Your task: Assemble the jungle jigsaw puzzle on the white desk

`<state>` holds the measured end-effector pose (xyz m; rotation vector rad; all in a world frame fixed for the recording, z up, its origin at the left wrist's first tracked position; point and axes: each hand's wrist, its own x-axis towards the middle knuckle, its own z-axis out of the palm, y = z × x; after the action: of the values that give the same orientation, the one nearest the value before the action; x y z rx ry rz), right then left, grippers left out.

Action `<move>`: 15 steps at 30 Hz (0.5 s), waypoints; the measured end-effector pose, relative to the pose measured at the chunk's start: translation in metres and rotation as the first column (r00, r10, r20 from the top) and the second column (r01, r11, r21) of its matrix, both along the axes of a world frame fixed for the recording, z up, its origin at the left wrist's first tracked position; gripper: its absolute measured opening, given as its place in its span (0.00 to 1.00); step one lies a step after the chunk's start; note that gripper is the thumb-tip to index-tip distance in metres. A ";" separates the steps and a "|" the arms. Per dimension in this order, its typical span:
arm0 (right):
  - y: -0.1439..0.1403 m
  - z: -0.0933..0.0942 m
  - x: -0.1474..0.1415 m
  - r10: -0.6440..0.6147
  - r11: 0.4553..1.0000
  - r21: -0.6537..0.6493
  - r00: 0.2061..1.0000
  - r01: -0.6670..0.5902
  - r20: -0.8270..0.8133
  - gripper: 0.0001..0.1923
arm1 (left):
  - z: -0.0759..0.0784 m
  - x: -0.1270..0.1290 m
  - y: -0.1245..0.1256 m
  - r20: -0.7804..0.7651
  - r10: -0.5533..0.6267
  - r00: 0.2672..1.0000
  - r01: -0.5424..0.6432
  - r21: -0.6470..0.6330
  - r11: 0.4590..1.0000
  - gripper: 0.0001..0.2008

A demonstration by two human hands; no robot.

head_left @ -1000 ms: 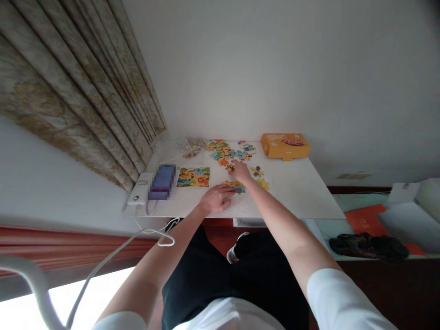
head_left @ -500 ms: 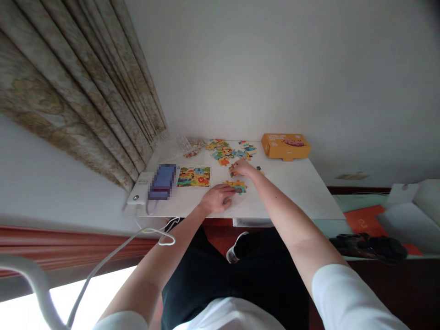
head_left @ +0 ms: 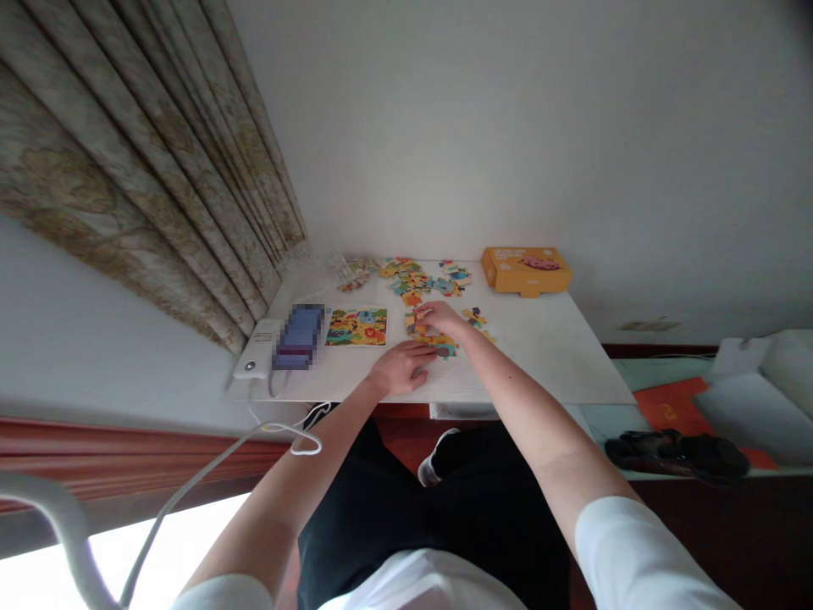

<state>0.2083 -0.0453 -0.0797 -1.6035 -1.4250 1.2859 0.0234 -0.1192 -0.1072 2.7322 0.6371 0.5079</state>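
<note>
My left hand (head_left: 401, 368) lies on the white table with its fingers stretched over the left part of some joined puzzle pieces (head_left: 447, 348). Just behind them, my right hand (head_left: 439, 316) pinches a yellow-orange puzzle piece (head_left: 411, 320) close to the joined ones. Whether the two touch I cannot tell. Loose puzzle pieces (head_left: 406, 276) are heaped toward the back of the table, and a few more pieces (head_left: 473, 317) rest to the right of my right hand. To the left is a colourful picture card (head_left: 356, 328) showing animals, a lion among them.
An orange puzzle box (head_left: 527, 271) stands at the table's back right. A blurred-out phone-like object (head_left: 300, 336) and a white device (head_left: 257, 352) with cables are at the left edge. Clear plastic packaging (head_left: 318, 263) sits by the curtain (head_left: 158, 127).
My right hand has moved left and slightly nearer with the piece, uncovering the pieces to its right. My left hand has stayed nearly in place.
</note>
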 end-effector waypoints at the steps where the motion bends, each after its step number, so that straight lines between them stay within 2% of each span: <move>1: 0.001 -0.002 0.000 -0.003 1.000 -0.006 1.000 0.003 0.007 0.10 | 0.000 0.000 0.000 -0.002 0.001 1.000 -0.001 -0.002 1.000 0.24; 5: 0.004 -0.007 0.005 -0.017 1.000 -0.004 0.994 0.017 0.104 0.12 | 0.001 0.000 -0.001 -0.016 0.016 1.000 -0.016 -0.005 1.000 0.24; 9: 0.006 -0.009 0.012 0.023 1.000 0.014 0.968 -0.027 0.250 0.11 | 0.002 0.000 -0.001 -0.019 0.022 1.000 -0.022 -0.012 1.000 0.24; 15: 0.005 -0.009 0.016 0.065 0.996 0.034 0.952 -0.079 0.300 0.08 | 0.002 0.000 -0.001 -0.018 0.018 1.000 -0.019 -0.021 1.000 0.24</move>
<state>0.2239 -0.0400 -0.0888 -1.7866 -1.6958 1.0731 0.0237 -0.1202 -0.1052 2.7163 0.6688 0.4796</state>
